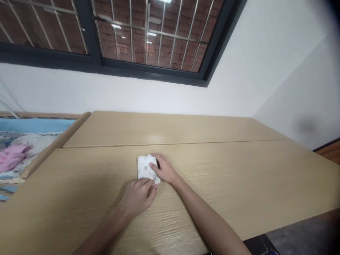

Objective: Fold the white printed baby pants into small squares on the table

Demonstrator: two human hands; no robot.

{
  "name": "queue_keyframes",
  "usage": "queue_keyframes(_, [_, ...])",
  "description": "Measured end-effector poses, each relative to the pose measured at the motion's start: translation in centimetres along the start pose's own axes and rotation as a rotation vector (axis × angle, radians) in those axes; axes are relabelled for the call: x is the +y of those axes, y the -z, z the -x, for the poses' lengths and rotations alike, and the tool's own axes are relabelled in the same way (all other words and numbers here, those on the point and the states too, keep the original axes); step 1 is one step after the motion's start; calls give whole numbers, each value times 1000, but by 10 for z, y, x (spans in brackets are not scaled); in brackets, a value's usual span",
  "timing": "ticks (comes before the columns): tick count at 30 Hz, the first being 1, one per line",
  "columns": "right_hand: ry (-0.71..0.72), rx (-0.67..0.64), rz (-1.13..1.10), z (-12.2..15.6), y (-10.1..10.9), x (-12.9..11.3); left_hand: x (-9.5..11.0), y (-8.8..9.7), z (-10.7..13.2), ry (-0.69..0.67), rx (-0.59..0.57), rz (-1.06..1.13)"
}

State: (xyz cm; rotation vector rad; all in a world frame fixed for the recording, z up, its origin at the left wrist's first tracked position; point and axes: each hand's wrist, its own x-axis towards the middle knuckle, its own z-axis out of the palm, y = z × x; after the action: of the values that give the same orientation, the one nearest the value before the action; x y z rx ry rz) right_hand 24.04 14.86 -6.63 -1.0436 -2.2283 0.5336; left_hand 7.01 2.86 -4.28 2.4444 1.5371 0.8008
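A small folded white cloth [143,168] with a faint printed pattern lies on the light wooden table [239,177]. My right hand [164,169] rests on the cloth's right side, fingers curled over its edge and pressing it down. My left hand [138,196] is just below the cloth, its fingertips pinching the near corner. Both forearms reach in from the bottom of the view.
A second tabletop [164,127] butts against the far side, under a white wall and a barred window. At the left stands a wooden-framed bed [55,141] with blue sheet and pink clothes [12,157]. The table's right edge drops to dark floor [305,233].
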Motion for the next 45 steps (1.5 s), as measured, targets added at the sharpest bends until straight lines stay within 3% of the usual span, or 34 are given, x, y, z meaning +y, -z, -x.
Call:
queue_keyframes(37, [-18,-5,-17,0,0,0,2,6,-1,38,-59,10])
queue_keyframes(45, [-19,-4,-14,-1,0,-2,0,9,-3,4,168,102])
